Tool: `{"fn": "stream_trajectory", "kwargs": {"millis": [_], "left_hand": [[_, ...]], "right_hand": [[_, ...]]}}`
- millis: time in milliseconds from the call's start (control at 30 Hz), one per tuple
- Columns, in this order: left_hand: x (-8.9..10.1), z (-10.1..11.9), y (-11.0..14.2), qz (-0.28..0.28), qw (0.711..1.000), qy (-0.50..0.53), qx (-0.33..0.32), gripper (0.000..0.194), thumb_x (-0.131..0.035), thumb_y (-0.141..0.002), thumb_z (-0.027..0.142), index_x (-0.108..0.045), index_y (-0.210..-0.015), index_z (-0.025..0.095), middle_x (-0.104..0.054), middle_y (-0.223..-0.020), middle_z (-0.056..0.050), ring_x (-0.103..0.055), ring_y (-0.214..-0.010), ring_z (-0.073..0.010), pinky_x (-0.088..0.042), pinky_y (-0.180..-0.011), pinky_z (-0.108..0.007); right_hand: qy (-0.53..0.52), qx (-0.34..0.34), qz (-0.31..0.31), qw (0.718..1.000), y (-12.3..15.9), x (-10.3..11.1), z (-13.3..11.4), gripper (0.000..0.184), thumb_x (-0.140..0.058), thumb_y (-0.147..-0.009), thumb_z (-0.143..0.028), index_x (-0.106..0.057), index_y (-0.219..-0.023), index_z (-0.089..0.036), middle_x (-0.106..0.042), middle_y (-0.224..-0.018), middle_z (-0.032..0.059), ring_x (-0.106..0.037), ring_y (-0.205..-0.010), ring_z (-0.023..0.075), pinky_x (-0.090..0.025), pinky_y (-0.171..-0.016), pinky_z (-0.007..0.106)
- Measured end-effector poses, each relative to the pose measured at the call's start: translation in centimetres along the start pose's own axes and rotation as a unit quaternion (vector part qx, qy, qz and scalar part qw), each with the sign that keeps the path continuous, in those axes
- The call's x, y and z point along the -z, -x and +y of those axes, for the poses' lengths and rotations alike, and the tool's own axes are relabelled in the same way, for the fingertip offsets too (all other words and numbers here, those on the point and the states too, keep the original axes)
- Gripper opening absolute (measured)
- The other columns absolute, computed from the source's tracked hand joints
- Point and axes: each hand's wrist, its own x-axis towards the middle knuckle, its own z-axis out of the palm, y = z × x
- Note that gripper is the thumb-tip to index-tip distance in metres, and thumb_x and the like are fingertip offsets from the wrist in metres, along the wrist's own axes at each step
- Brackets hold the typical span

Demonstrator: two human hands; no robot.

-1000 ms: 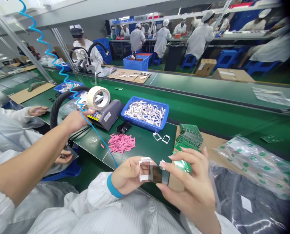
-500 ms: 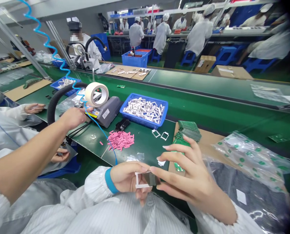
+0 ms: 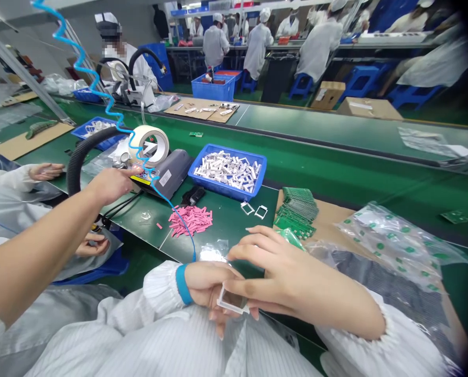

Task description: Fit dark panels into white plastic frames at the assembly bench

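Observation:
My left hand (image 3: 204, 280), with a teal band at its wrist, holds a small white plastic frame (image 3: 229, 305) low in front of my body. A dark rectangular panel (image 3: 237, 298) lies within the frame's outline. From the right, my right hand (image 3: 275, 269) reaches over, its index finger and thumb gripping the frame and panel at the edges. Its other fingers stretch out above and hide part of both pieces. Two similar loose frames (image 3: 261, 211) lie on the bench beyond, near a heap of pink strips (image 3: 190, 220).
A blue tray (image 3: 260, 183) is full of white frames. Green circuit boards (image 3: 298, 207) stand stacked on cardboard, with bubble-patterned plastic bags (image 3: 391, 246) to the right. At left, a co-worker's arm (image 3: 56, 230) touches a grey machine (image 3: 171, 173) carrying a tape roll (image 3: 161, 144). A coiled blue hose (image 3: 107, 102) hangs over it.
The dark panel, earlier partly overlapping the frame's right side, has moved left into the frame's outline. My right hand has shifted left, and the frame has tilted.

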Motion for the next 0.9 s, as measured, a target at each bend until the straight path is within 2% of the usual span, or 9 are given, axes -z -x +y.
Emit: {"fn": "stream_trajectory", "kwargs": {"millis": [100, 233, 367, 433, 500, 567, 667, 733, 900], "left_hand": [[-0.1, -0.1, -0.3, 0.017, 1.0, 0.004, 0.003, 0.039, -0.034, -0.08, 0.018, -0.071, -0.082, 0.006, -0.05, -0.045, 0.004, -0.042, -0.033, -0.0057, -0.041, -0.046, -0.026], [0.2, -0.6, -0.4, 0.025, 0.999, 0.041, -0.018, 0.034, -0.038, -0.08, 0.022, -0.068, -0.074, 0.008, -0.05, -0.045, 0.003, -0.042, -0.034, -0.0058, -0.039, -0.043, -0.022], [0.7, -1.5, -0.3, 0.045, 0.99, 0.078, -0.111, 0.028, -0.049, -0.079, 0.032, -0.067, -0.082, 0.012, -0.057, -0.052, 0.003, -0.052, -0.042, -0.008, -0.044, -0.051, -0.024], [1.1, -1.9, -0.4, 0.049, 0.984, 0.077, -0.155, 0.03, -0.053, -0.078, 0.037, -0.068, -0.089, 0.013, -0.058, -0.053, 0.003, -0.056, -0.045, -0.0099, -0.046, -0.055, -0.026], [1.6, -2.3, -0.5, 0.044, 0.98, 0.071, -0.182, 0.034, -0.055, -0.078, 0.04, -0.068, -0.095, 0.014, -0.061, -0.059, 0.002, -0.059, -0.051, -0.0113, -0.049, -0.062, -0.03], [2.4, -2.6, -0.5, 0.037, 0.975, 0.069, -0.209, 0.037, -0.057, -0.079, 0.041, -0.066, -0.103, 0.015, -0.064, -0.068, 0.001, -0.062, -0.057, -0.0118, -0.05, -0.069, -0.032], [3.7, -2.9, -0.6, 0.028, 0.966, 0.081, -0.242, 0.046, -0.064, -0.076, 0.042, -0.062, -0.113, 0.014, -0.065, -0.077, -0.002, -0.064, -0.067, -0.0132, -0.052, -0.074, -0.032], [4.5, -2.9, -0.7, 0.032, 0.965, 0.095, -0.243, 0.051, -0.069, -0.073, 0.04, -0.061, -0.114, 0.011, -0.065, -0.084, -0.005, -0.065, -0.074, -0.0145, -0.052, -0.079, -0.034], [5.2, -2.6, -1.3, 0.055, 0.953, 0.112, -0.276, 0.042, -0.073, -0.072, 0.035, -0.064, -0.105, 0.01, -0.064, -0.09, -0.008, -0.064, -0.083, -0.0171, -0.051, -0.084, -0.037]], "right_hand": [[-0.031, 0.006, -0.039, 0.999, -0.1, -0.1, 0.4, 0.017, -0.058, -0.087, -0.032, -0.066, -0.102, -0.03, -0.058, -0.116, 0.0048, -0.05, -0.099, 0.0205, -0.041, -0.088, 0.04], [-0.022, -0.012, -0.032, 0.999, 0.3, -1.1, 0.1, 0.027, -0.058, -0.087, -0.032, -0.061, -0.114, -0.033, -0.057, -0.124, 0.0046, -0.054, -0.101, 0.0216, -0.042, -0.087, 0.043], [0.042, -0.079, -0.011, 0.996, 1.3, -2.9, -2.0, 0.08, -0.071, -0.066, -0.059, -0.047, -0.133, -0.024, -0.046, -0.139, 0.0197, -0.046, -0.119, 0.0439, -0.042, -0.086, 0.06], [0.055, -0.097, -0.007, 0.994, 2.4, -3.5, -2.7, 0.1, -0.068, -0.059, -0.07, -0.038, -0.14, -0.019, -0.039, -0.142, 0.0244, -0.041, -0.124, 0.0483, -0.041, -0.086, 0.064], [0.037, -0.126, 0.015, 0.991, 4.0, -4.0, -2.5, 0.094, -0.058, -0.071, -0.07, -0.03, -0.143, -0.017, -0.039, -0.144, 0.022, -0.042, -0.126, 0.041, -0.042, -0.091, 0.059], [0.02, -0.216, 0.085, 0.972, 5.9, -4.6, -1.7, 0.064, -0.045, -0.089, -0.055, -0.033, -0.14, -0.018, -0.05, -0.136, 0.0162, -0.05, -0.12, 0.0297, -0.044, -0.092, 0.05], [0.042, -0.394, 0.176, 0.901, 8.2, -6.7, 0.2, 0.031, -0.039, -0.095, -0.033, -0.053, -0.119, -0.019, -0.066, -0.109, 0.0098, -0.06, -0.1, 0.0237, -0.047, -0.082, 0.042], [0.065, -0.456, 0.157, 0.873, 8.5, -8.8, 1.1, 0.025, -0.043, -0.093, -0.031, -0.061, -0.105, -0.018, -0.067, -0.099, 0.0091, -0.06, -0.092, 0.0251, -0.046, -0.077, 0.043], [0.077, -0.479, 0.088, 0.87, 6.2, -13.4, 2.0, 0.021, -0.061, -0.082, -0.027, -0.066, -0.1, -0.017, -0.065, -0.099, 0.0121, -0.056, -0.089, 0.0313, -0.041, -0.074, 0.047]]}}
